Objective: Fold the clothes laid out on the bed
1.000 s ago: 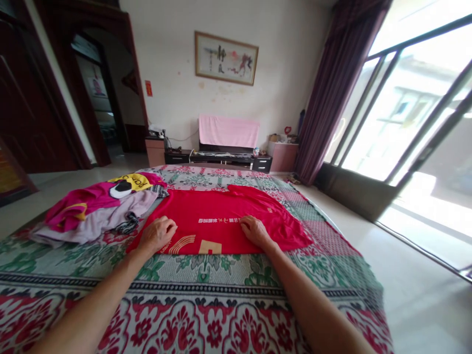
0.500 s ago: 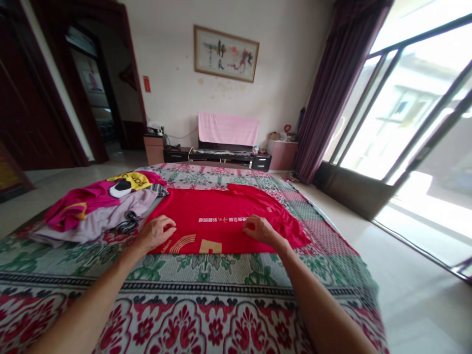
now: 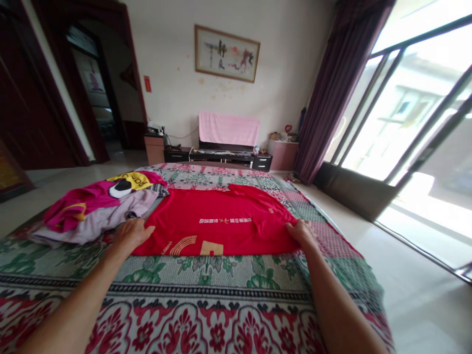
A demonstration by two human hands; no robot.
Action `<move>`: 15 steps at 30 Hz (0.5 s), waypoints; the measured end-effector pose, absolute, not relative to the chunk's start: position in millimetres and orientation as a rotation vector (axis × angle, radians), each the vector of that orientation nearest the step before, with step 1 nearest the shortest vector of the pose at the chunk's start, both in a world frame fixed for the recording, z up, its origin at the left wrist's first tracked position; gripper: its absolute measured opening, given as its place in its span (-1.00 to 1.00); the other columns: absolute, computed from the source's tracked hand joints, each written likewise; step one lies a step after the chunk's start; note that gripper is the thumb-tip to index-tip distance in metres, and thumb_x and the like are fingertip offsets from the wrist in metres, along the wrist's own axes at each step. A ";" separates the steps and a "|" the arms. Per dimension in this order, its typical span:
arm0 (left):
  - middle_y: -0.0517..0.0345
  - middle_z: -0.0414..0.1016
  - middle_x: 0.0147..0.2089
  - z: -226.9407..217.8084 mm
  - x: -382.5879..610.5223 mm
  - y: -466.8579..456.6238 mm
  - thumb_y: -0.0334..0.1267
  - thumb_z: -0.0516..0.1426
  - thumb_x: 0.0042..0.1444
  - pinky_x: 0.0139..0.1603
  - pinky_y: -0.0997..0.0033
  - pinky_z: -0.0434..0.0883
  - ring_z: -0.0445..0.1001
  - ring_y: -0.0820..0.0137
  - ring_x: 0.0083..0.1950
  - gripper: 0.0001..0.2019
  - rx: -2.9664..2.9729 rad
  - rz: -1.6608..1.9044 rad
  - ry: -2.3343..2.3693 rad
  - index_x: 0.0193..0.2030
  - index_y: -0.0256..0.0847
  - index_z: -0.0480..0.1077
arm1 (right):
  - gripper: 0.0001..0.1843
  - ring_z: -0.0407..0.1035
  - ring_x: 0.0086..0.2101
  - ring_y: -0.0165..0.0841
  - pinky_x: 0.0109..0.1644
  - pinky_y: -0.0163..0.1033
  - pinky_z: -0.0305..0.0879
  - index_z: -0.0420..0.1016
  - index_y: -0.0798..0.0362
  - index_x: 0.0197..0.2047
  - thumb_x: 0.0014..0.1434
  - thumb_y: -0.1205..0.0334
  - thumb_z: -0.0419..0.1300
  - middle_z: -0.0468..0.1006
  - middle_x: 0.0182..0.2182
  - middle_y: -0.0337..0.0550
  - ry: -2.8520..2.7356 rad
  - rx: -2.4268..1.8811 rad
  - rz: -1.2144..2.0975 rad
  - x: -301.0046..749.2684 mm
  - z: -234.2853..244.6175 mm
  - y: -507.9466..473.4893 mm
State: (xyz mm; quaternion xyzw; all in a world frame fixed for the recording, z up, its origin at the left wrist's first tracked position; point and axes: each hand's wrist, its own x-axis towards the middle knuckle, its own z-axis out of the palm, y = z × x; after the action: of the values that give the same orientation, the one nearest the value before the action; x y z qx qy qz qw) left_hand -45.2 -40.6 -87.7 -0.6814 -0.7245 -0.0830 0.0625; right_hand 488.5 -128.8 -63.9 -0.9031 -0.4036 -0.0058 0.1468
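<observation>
A red T-shirt point(image 3: 221, 204) lies folded lengthwise on the patterned bedspread point(image 3: 206, 275), with a line of pale lettering and a gold print near its front edge. At the shirt's left end, my left hand point(image 3: 132, 232) is closed on the cloth, thumb towards the middle. My right hand point(image 3: 304, 232) grips the right end, its fingers curled round the fabric. Small creases run through the red cloth near my right hand. The far side of each hand's grip is hidden.
To the left is a heap of clothes point(image 3: 99, 209) in magenta, yellow and pale lilac. Beyond the bedspread stands a low black cabinet point(image 3: 221, 158) below a pink cloth point(image 3: 228, 129). A dark curtain point(image 3: 332, 93) and glass doors are on the right.
My hands have moved apart, the left one leftwards and the right one further right to the shirt's end. The right end of the shirt has been drawn straighter and its bunched part flattened.
</observation>
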 end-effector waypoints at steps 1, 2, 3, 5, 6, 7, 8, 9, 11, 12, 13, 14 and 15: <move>-0.06 0.57 -0.26 -87.0 -45.1 -41.3 0.02 0.04 0.10 -0.13 0.27 0.37 0.50 0.11 -0.11 -0.65 -2.046 -0.225 -2.221 -0.32 -0.23 0.45 | -0.43 0.38 -0.02 0.06 -0.06 0.08 0.32 0.51 0.18 -0.03 0.10 -0.10 0.05 0.42 0.02 0.35 -1.127 -2.614 -0.021 492.2 -63.8 -129.1; -0.09 0.57 -0.26 -86.1 -44.9 -42.2 0.04 0.01 0.11 -0.14 0.26 0.37 0.51 0.10 -0.12 -0.62 -2.039 -0.201 -2.250 -0.34 -0.24 0.46 | -0.44 0.38 -0.03 0.09 -0.08 0.11 0.32 0.55 0.16 -0.09 0.09 -0.12 0.06 0.43 0.01 0.36 -1.116 -2.625 -0.026 495.5 -63.4 -129.3; -0.13 0.57 -0.27 -85.1 -44.4 -43.3 0.05 -0.01 0.11 -0.16 0.24 0.37 0.51 0.08 -0.13 -0.59 -2.042 -0.182 -2.264 -0.35 -0.25 0.47 | -0.45 0.38 -0.04 0.11 -0.10 0.12 0.32 0.58 0.13 -0.15 0.07 -0.15 0.07 0.44 0.00 0.35 -1.128 -2.630 -0.027 498.3 -63.0 -129.2; -0.20 0.57 -0.27 -83.5 -42.2 -45.7 0.03 -0.04 0.12 -0.18 0.22 0.37 0.52 0.06 -0.15 -0.57 -2.060 -0.176 -2.249 -0.34 -0.27 0.49 | -0.51 0.39 -0.05 0.11 -0.12 0.10 0.33 0.62 0.04 -0.22 0.06 -0.15 0.08 0.48 -0.04 0.28 -1.196 -2.623 -0.007 501.9 -63.2 -128.3; -0.22 0.57 -0.27 -82.9 -40.3 -46.9 0.01 -0.05 0.12 -0.18 0.22 0.37 0.53 0.06 -0.15 -0.57 -2.067 -0.182 -2.227 -0.32 -0.28 0.49 | -0.54 0.40 -0.06 0.08 -0.12 0.07 0.33 0.63 0.01 -0.22 0.07 -0.13 0.08 0.50 -0.06 0.22 -1.229 -2.613 0.001 502.8 -64.0 -127.6; -0.22 0.57 -0.26 -82.3 -38.0 -48.1 -0.01 -0.06 0.12 -0.18 0.23 0.37 0.53 0.07 -0.15 -0.57 -2.065 -0.187 -2.210 -0.30 -0.29 0.50 | -0.57 0.41 -0.06 0.04 -0.11 0.03 0.33 0.63 -0.01 -0.22 0.09 -0.08 0.07 0.53 -0.10 0.18 -1.256 -2.603 0.008 503.3 -65.3 -126.6; -0.22 0.57 -0.24 -81.6 -35.4 -49.1 -0.03 -0.07 0.12 -0.17 0.24 0.37 0.53 0.07 -0.14 -0.58 -2.056 -0.189 -2.205 -0.27 -0.29 0.50 | -0.60 0.42 -0.08 0.00 -0.11 -0.02 0.33 0.63 0.00 -0.21 0.10 -0.02 0.06 0.55 -0.14 0.15 -1.282 -2.592 0.012 503.6 -67.0 -125.6; -0.22 0.57 -0.22 -80.7 -32.5 -50.1 -0.04 -0.07 0.12 -0.17 0.24 0.37 0.52 0.08 -0.13 -0.58 -2.043 -0.188 -2.215 -0.25 -0.29 0.50 | -0.61 0.44 -0.10 -0.05 -0.11 -0.08 0.32 0.63 0.03 -0.21 0.12 0.03 0.05 0.57 -0.19 0.13 -1.308 -2.579 0.016 503.9 -68.9 -124.5; -0.23 0.57 -0.17 -78.1 -27.1 -51.5 -0.06 -0.08 0.12 -0.17 0.24 0.37 0.52 0.06 -0.10 -0.57 -2.017 -0.187 -2.267 -0.21 -0.30 0.50 | -0.61 0.46 -0.14 -0.11 -0.14 -0.16 0.32 0.62 0.09 -0.23 0.13 0.10 0.02 0.59 -0.27 0.12 -1.338 -2.556 0.025 504.7 -72.5 -122.5; -0.24 0.57 -0.16 -76.6 -25.0 -51.8 -0.07 -0.09 0.12 -0.18 0.23 0.38 0.52 0.05 -0.10 -0.57 -1.999 -0.197 -2.307 -0.19 -0.30 0.50 | -0.61 0.46 -0.16 -0.13 -0.16 -0.19 0.31 0.62 0.11 -0.24 0.14 0.11 0.01 0.60 -0.29 0.12 -1.335 -2.550 0.033 505.3 -74.0 -121.9; -0.25 0.57 -0.15 -75.2 -23.5 -51.9 -0.06 -0.09 0.12 -0.19 0.22 0.38 0.52 0.04 -0.10 -0.56 -1.978 -0.219 -2.351 -0.18 -0.30 0.50 | -0.60 0.47 -0.17 -0.14 -0.18 -0.20 0.31 0.61 0.11 -0.24 0.14 0.11 0.00 0.60 -0.30 0.11 -1.322 -2.547 0.043 505.8 -75.1 -121.4; -0.25 0.57 -0.14 -74.2 -22.8 -51.5 -0.05 -0.09 0.12 -0.19 0.21 0.38 0.53 0.03 -0.10 -0.55 -1.960 -0.250 -2.394 -0.16 -0.29 0.50 | -0.60 0.47 -0.18 -0.15 -0.20 -0.21 0.31 0.61 0.11 -0.24 0.15 0.10 -0.01 0.60 -0.31 0.10 -1.297 -2.546 0.048 506.3 -75.9 -121.1; -0.24 0.57 -0.14 -73.8 -22.9 -50.7 -0.04 -0.08 0.12 -0.20 0.21 0.38 0.53 0.02 -0.11 -0.55 -1.943 -0.287 -2.430 -0.14 -0.27 0.50 | -0.59 0.48 -0.20 -0.15 -0.21 -0.22 0.30 0.60 0.11 -0.23 0.16 0.09 -0.02 0.60 -0.31 0.10 -1.263 -2.548 0.049 506.6 -76.4 -121.0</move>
State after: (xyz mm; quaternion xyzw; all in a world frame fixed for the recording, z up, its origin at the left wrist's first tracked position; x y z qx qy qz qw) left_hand -22.9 -50.7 -73.8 -0.6217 -0.7778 -0.0920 0.0086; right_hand 506.6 -121.0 -76.4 -0.8859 -0.4392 0.0171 0.1483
